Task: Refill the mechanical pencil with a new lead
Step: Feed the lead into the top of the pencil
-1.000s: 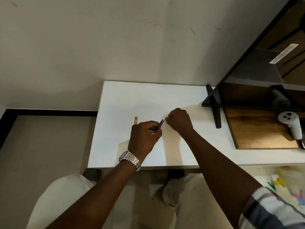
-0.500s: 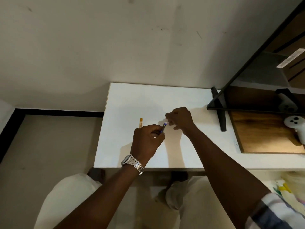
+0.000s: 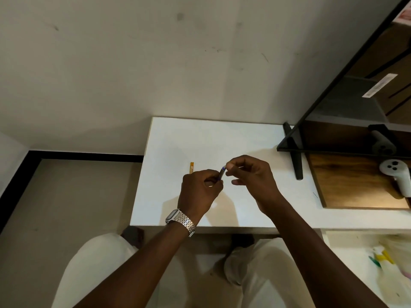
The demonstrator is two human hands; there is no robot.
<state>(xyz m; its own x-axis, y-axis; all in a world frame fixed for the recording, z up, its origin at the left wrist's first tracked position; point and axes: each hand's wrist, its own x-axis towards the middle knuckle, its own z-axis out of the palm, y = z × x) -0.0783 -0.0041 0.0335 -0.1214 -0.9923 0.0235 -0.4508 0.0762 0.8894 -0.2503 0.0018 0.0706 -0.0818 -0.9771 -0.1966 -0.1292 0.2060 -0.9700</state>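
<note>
A blue mechanical pencil (image 3: 222,172) is gripped in my left hand (image 3: 200,190), its pale upper end pointing up and to the right. My right hand (image 3: 252,176) pinches with thumb and forefinger at that upper end; what lies between those fingertips is too small to tell. Both hands hover over the middle of the white table (image 3: 200,141). A small orange lead case (image 3: 191,167) lies flat on the table just left of my left hand. My left wrist wears a metal watch (image 3: 181,220).
A dark screen on a black stand (image 3: 295,156) leans over the table's right side. A wooden board (image 3: 347,185) beneath it carries a white controller (image 3: 398,176). Wall runs behind the table, floor lies to the left, and my knees sit below the front edge.
My right hand has lifted and turned, its fingers spreading while thumb and forefinger stay pinched at the pencil's top. My left hand has kept the pencil. The camera view shifted slightly.
</note>
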